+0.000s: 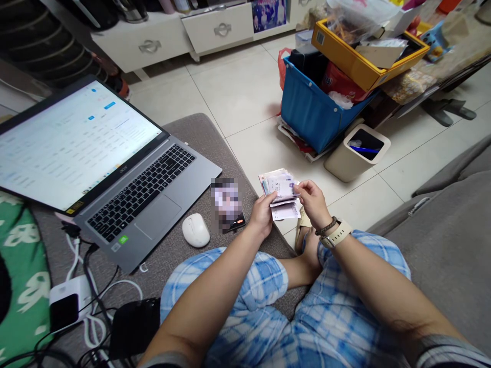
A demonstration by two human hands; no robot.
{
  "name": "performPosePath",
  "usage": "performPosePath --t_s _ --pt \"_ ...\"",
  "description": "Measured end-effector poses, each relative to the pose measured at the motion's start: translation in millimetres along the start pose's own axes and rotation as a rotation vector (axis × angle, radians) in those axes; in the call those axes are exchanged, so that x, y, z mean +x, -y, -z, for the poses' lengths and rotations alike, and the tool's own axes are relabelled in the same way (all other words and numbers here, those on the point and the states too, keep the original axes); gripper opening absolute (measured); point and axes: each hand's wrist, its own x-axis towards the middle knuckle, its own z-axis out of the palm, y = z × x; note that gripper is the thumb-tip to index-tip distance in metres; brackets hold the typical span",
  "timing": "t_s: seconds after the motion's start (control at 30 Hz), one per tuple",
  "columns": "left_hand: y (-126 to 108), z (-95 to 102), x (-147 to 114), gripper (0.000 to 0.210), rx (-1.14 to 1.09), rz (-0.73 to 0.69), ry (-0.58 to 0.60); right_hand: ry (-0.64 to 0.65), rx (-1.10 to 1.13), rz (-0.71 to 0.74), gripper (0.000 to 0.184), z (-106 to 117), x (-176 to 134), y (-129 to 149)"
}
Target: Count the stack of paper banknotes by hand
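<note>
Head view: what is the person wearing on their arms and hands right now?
Both forearms are bare, with no gloves. The right wrist carries a watch with a cream strap and, beside it, a dark braided bracelet. The left hand and right hand show no rings that I can make out. Grey striped sleeve edges show at the bottom.

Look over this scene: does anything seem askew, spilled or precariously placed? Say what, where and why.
Yes. The yellow box at the upper right sits tilted on the overfilled blue bin, its contents heaped unevenly. Cables tangle below the laptop. Both hands, left hand and right hand, hold the paper slips normally.
</note>
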Motion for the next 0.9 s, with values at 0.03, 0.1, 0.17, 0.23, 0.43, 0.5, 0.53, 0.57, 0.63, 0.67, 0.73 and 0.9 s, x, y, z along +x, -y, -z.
performPosePath --t_s 0.03,0.1,0.17,0.23,0.43,0.5,0.53,0.57,0.63,0.67,0.73,0.9 --pt "0.2 0.1 0.1 0.027 0.000 -0.003 0.004 0.001 0.005 0.002 0.025 -0.3 0.0 0.4" --pt "0.6 0.4 0.1 0.027 0.002 -0.010 0.013 0.013 0.017 -0.002 0.025 -0.8 -0.2 1.4" --pt "0.7 0.6 -0.3 0.027 0.003 -0.012 0.010 0.038 0.025 -0.018 0.025 -1.2 -0.8 2.7" --pt "0.3 0.4 -1.3 0.025 0.013 -0.001 -0.003 0.063 0.025 -0.027 0.025 -1.5 -1.6 4.1" --pt "-1.1 -1.7 -4.1 0.025 0.021 0.037 -0.017 0.075 -0.001 -0.002 0.022 -1.7 -3.1 6.6" --pt "-1.5 -2.2 -3.2 0.027 -0.002 0.040 -0.035 0.072 -0.009 0.002 0.022 -1.8 -3.3 7.3" --pt "-1.9 -2.2 -2.6 0.027 -0.013 0.045 -0.046 0.071 -0.008 0.003 0.022 -2.0 -3.5 7.8" --pt "-2.3 -2.0 -1.9 0.028 -0.025 0.055 -0.053 0.074 -0.004 0.003 0.022 -2.1 -3.8 8.4" --pt "-3.4 -1.0 -0.6 0.027 -0.045 0.080 -0.054 0.084 0.006 0.001 0.023 -2.5 -4.4 9.9" --pt "-3.8 -0.2 0.0 0.027 -0.051 0.091 -0.050 0.091 0.012 -0.001 0.023 -2.6 -4.7 10.6" --pt "-4.0 1.4 1.1 0.027 -0.055 0.101 -0.042 0.103 0.028 -0.004 0.023 -2.9 -5.1 11.6" --pt "-0.7 3.4 4.0 0.029 -0.043 0.073 -0.040 0.119 0.044 0.012 0.021 -2.3 -5.1 11.6"
